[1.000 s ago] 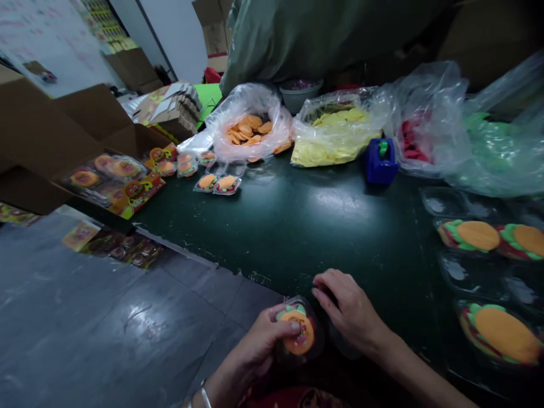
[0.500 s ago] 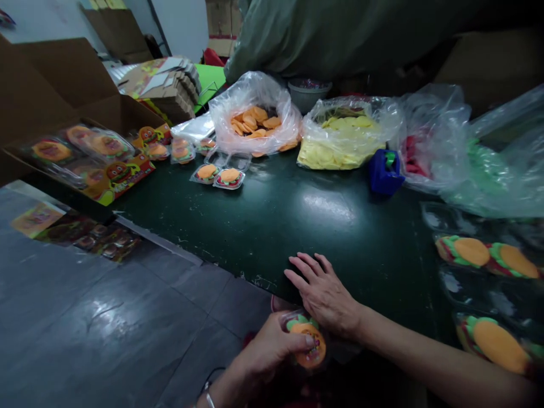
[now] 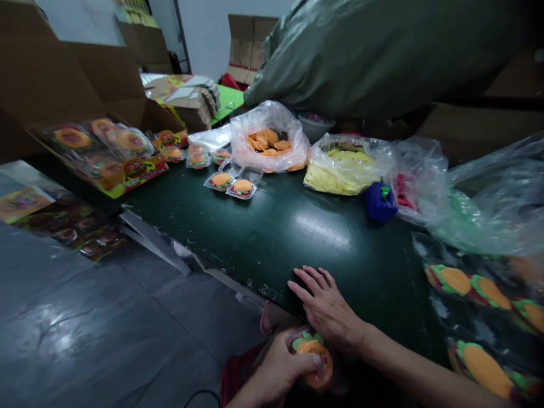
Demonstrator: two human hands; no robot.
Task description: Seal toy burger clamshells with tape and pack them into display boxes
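One table (image 3: 272, 238): dark green and shiny, it carries nearly all the things; its near edge is just in front of you.
Person across (image 3: 382, 51): a green garment leans over the far side of the table.
Cardboard box (image 3: 106, 102): open, at the far left of the table, with packed burger toys inside.
Bag of orange pieces (image 3: 270, 139): clear plastic, at the far side, just beside the bag of yellow pieces (image 3: 340, 170).
Right hand (image 3: 327, 309): released, palm down, your fingers lie spread on the near edge of the table and grasp nothing.
Left hand (image 3: 280, 368): closed around the burger pack, your thumb pressing on the orange top.
Burger pack (image 3: 312, 360): a toy burger in a clear shell, held lower than the table edge, just under your right wrist.
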